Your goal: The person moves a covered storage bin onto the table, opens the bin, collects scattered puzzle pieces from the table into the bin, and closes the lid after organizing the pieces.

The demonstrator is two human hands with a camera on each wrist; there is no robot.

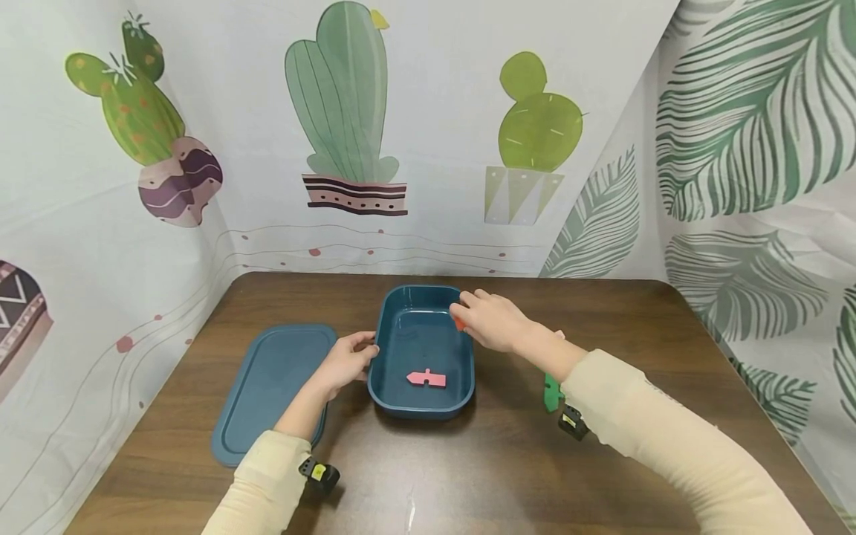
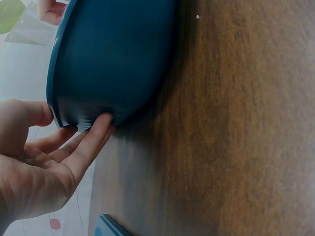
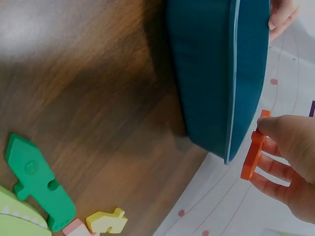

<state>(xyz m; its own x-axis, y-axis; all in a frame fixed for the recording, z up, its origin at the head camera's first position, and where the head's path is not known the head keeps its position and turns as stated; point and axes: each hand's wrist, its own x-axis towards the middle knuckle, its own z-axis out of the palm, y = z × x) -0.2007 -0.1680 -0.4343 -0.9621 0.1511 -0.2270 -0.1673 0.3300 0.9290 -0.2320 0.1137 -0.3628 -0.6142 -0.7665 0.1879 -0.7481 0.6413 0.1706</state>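
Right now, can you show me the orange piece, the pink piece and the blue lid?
orange piece (image 3: 253, 147), right wrist view, its flat middle.
pink piece (image 1: 425, 379), head view, its middle.
blue lid (image 1: 267, 386), head view, its flat top.

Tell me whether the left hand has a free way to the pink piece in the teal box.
Probably yes: the left hand rests on the open teal box, and nothing covers the pink piece.

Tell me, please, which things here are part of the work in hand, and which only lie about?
In the work:
- blue container, steadied by the left hand
- orange piece, pinched by the right hand over it
- pink piece inside it

Lying about:
- blue lid
- green piece
- yellow piece
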